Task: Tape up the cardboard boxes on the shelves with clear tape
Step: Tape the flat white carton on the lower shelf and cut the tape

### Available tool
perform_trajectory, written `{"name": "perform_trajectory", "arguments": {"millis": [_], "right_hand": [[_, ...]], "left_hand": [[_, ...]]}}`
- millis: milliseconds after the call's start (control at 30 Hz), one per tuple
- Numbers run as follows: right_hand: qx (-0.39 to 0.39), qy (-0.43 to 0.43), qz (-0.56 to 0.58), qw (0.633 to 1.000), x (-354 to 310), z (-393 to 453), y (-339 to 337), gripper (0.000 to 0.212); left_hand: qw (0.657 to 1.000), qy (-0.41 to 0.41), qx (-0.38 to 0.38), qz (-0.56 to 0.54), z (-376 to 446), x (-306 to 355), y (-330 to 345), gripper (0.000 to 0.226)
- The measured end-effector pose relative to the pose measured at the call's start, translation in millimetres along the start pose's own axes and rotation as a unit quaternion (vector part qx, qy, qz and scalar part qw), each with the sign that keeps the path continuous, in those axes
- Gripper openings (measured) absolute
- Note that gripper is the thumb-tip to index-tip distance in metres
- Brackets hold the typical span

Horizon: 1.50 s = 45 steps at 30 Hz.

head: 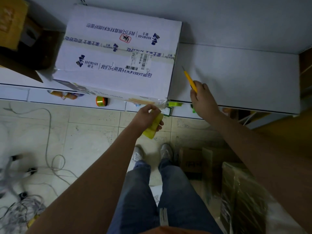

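Note:
A white printed cardboard box (118,53) lies on the white shelf top (236,78), with a taped seam along its middle. My left hand (146,118) grips a yellowish roll of clear tape (154,126) just below the box's near right corner, where a strip of clear tape (160,103) reaches onto the box's front face. My right hand (202,98) holds a yellow utility knife (190,80), blade pointing away over the shelf, to the right of the box.
An open brown cardboard box (20,39) stands at the far left on the shelf. A second tape roll (101,101) sits on the lower shelf. Cables (50,149) trail on the tiled floor at left. Wrapped cardboard boxes (236,191) stand by my feet at right.

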State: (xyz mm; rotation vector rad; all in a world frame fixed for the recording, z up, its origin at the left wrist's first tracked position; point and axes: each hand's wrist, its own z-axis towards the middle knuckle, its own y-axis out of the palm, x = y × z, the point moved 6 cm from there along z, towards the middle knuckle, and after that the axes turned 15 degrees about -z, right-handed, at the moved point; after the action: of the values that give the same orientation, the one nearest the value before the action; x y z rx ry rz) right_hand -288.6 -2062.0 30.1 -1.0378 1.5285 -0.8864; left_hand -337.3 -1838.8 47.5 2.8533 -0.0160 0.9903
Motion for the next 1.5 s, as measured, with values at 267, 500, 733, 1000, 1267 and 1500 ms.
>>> {"name": "perform_trajectory", "arguments": {"millis": [267, 500, 733, 1000, 1267, 1500], "right_hand": [[-0.085, 0.106, -0.097, 0.986, 16.5, 33.4, 49.5, 0.05], [-0.067, 0.127, -0.154, 0.978, 10.9, 46.7, 30.3, 0.058], [0.222, 0.036, -0.1, 0.969, -95.3, -12.2, -43.2, 0.047], [0.075, 0.227, 0.145, 0.96, -108.3, -24.1, 4.2, 0.037], [-0.064, 0.368, 0.308, 0.875, -101.5, -3.6, 11.8, 0.021], [-0.116, 0.36, 0.229, 0.897, -86.0, -16.4, 19.5, 0.027]], "left_hand": [[0.997, -0.036, 0.067, 0.01, 20.4, -27.6, -21.1, 0.006], [0.996, -0.017, 0.085, -0.013, 9.9, -25.8, -36.2, 0.01], [0.995, 0.023, 0.092, -0.01, -3.3, 5.5, -36.3, 0.013], [0.996, 0.032, 0.084, -0.024, -19.4, 16.6, -29.7, 0.016], [0.995, 0.037, 0.081, -0.035, -38.5, 30.5, -28.0, 0.016], [0.996, 0.041, 0.075, -0.037, -42.6, 36.3, -25.4, 0.013]]}}
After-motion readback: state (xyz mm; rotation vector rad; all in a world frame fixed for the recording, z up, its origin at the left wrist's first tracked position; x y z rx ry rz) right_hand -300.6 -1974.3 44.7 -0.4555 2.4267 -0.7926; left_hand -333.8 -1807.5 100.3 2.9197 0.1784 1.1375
